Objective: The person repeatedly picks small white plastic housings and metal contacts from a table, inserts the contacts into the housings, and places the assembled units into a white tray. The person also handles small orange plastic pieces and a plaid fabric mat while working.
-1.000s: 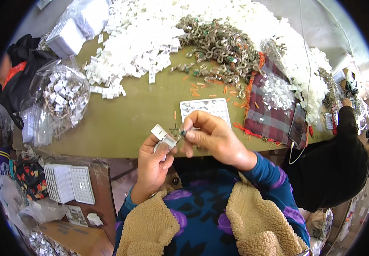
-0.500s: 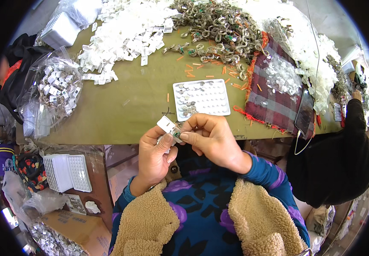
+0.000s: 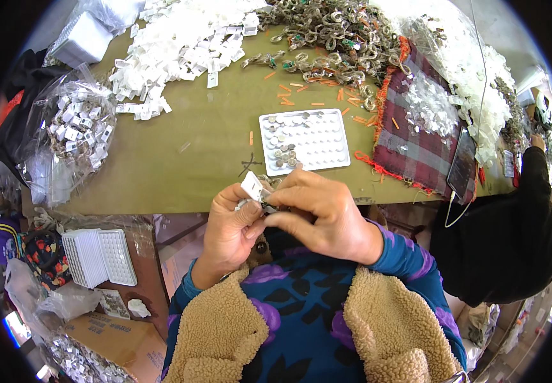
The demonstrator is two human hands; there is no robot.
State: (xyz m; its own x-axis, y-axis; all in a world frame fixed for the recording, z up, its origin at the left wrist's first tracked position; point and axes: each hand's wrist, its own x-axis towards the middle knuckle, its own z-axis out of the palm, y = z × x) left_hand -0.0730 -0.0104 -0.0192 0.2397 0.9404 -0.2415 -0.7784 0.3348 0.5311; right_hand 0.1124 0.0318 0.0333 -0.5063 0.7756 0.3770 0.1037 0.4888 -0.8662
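Observation:
My left hand is closed on a small white plastic casing, its upper end sticking out past the fingertips. Pressed up against the casing's lower end is my right hand, thumb and fingers drawn together. What the right fingertips pinch is mostly hidden; a bit of wire shows beside them. Just beyond the hands lies a white dimpled tray with round silvery button cells along its left side and top row.
White casings pile up at the far left, wire bundles at the far middle. Orange strips are scattered nearby. A plaid cloth holds clear pieces, with a phone alongside. A bag of assembled pieces stands left; another person's dark sleeve is right.
My right hand has turned and shifted over the casing's lower end, covering the green part that showed before. The casing stands more upright. The view has shifted slightly.

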